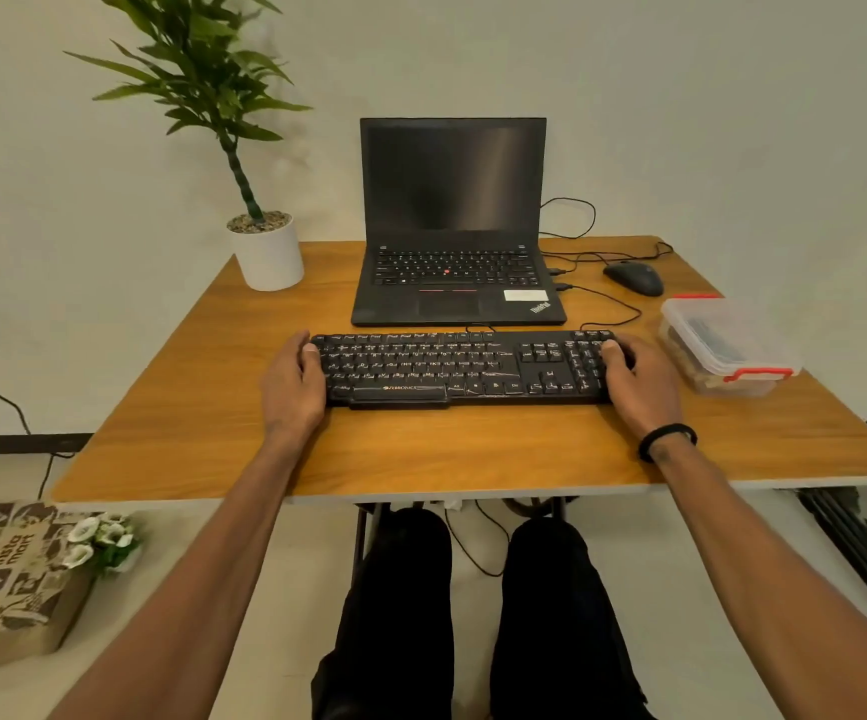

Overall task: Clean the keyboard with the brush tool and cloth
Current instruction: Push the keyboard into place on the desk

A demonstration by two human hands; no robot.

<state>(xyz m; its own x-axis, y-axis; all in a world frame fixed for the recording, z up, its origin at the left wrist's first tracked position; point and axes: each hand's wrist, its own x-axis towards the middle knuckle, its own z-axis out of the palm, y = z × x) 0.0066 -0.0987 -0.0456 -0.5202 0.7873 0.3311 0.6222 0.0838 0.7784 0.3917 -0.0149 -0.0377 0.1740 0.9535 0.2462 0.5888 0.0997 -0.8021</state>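
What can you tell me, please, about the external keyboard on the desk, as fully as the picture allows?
The black Zebronics keyboard is a full-size board with a number pad, seemingly plastic, its keys bearing pale legends. It lies flat on the wooden desk, parallel to the near edge, just in front of the open ThinkPad laptop. The left hand grips its left end and the right hand its right end, thumbs on top. A thin black cable seems to run from its back edge toward the laptop.
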